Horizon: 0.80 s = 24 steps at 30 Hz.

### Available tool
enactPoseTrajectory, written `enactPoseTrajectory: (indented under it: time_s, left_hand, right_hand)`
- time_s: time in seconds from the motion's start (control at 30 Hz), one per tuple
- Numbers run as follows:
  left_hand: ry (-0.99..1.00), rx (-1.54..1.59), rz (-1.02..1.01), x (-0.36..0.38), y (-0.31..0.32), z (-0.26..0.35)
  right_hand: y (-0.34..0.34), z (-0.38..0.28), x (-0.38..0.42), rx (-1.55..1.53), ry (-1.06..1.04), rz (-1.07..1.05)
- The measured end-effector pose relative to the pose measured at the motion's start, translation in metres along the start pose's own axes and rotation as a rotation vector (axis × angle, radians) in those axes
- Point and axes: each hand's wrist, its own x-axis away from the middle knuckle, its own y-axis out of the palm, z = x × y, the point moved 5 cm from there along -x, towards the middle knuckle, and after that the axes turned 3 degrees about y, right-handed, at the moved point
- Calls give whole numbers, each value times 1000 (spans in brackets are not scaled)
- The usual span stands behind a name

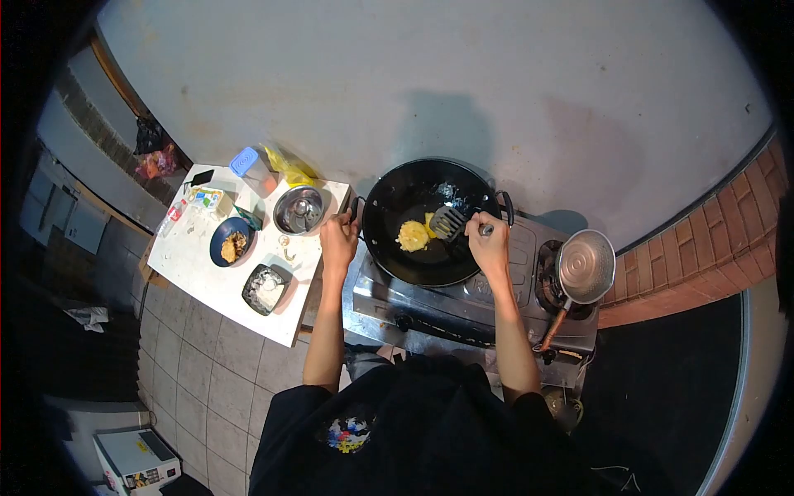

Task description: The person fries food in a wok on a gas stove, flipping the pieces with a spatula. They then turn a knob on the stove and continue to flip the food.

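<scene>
A large black two-handled wok [405, 186] sits on the stove in front of me. My left hand [338, 241] is closed around the wok's left handle. In my right hand [488, 241] is a black slotted spatula [448, 223], its head down inside the wok. A pale yellow, egg-like fried patty [413, 236] lies on the wok's bottom, left of the spatula. Right beside it, a smaller yellow piece [429, 221] is partly covered by the spatula head. Shiny oil or liquid glints toward the back of the wok.
At right, a dented metal saucepan [585, 266] rests on the other burner of the gas stove [513, 269]. The white table [198, 285] on the left holds a metal bowl [298, 210], a dark blue bowl of fried food [223, 252], a square dish of white powder [265, 290] and a blue-lidded container [248, 165].
</scene>
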Motion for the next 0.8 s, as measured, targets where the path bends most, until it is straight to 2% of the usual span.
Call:
enactPoseTrajectory:
  time_s: [0.8]
  left_hand:
    - [-19, 26, -41, -2, -6, 12]
  right_hand:
    - [13, 24, -13, 12, 63, -114]
